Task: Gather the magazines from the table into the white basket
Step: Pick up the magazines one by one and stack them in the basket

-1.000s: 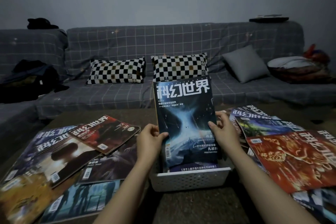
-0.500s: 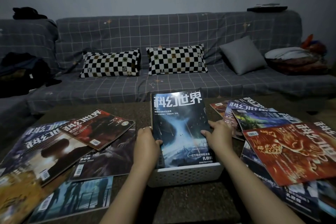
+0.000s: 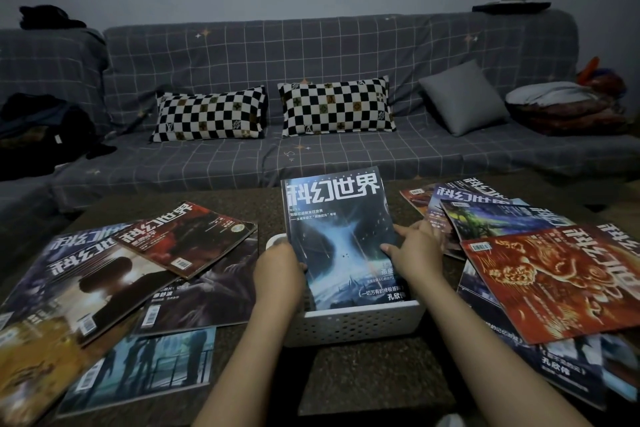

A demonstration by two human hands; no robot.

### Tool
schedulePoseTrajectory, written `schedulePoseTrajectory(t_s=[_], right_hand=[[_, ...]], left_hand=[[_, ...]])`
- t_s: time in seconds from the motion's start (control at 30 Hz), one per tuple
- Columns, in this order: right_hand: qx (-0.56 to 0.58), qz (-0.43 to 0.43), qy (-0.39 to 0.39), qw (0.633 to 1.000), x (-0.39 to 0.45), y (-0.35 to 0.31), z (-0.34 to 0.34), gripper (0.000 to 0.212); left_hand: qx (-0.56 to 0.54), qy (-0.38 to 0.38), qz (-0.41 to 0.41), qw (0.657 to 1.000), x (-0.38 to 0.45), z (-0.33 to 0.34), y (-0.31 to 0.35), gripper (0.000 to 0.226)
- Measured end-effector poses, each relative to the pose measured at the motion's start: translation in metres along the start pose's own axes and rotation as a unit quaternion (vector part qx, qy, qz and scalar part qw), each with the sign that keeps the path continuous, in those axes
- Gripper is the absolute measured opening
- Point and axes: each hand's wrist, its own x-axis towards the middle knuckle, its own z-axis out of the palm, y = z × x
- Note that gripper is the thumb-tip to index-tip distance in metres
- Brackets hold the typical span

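- Glossy magazines (image 3: 114, 288) lie overlapped on the surface (image 3: 374, 371), left of the basket.
- Left hand (image 3: 277, 270) grips the blue magazine (image 3: 341, 239) by its left edge, lower now than a second ago.
- Blue magazine stands in the white basket (image 3: 360, 324), tilted back; long axis near upright, title uppermost.
- Right hand (image 3: 414, 253) pinches its right edge.
- More magazines, a red one (image 3: 554, 281) on top, lie fanned out at right.
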Motion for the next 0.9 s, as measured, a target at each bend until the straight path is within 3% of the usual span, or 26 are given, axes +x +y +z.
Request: schedulePoseTrajectory(t_s=[0.3,0.63,0.9], right_hand=[[0.034,0.040,0.001,0.999,0.001,-0.003,-0.003,0.034],[0.008,0.042,-0.007,0.999,-0.002,-0.004,-0.007,0.033],[0.023,0.031,0.020,0.999,-0.022,-0.009,-0.009,0.043]], left_hand=[[-0.014,0.036,-0.016,0.999,-0.007,0.004,0.005,0.027],[0.011,0.007,-0.009,1.000,-0.007,0.000,0.004,0.029],[-0.102,-0.021,0.010,0.995,-0.022,-0.016,0.002,0.028]])
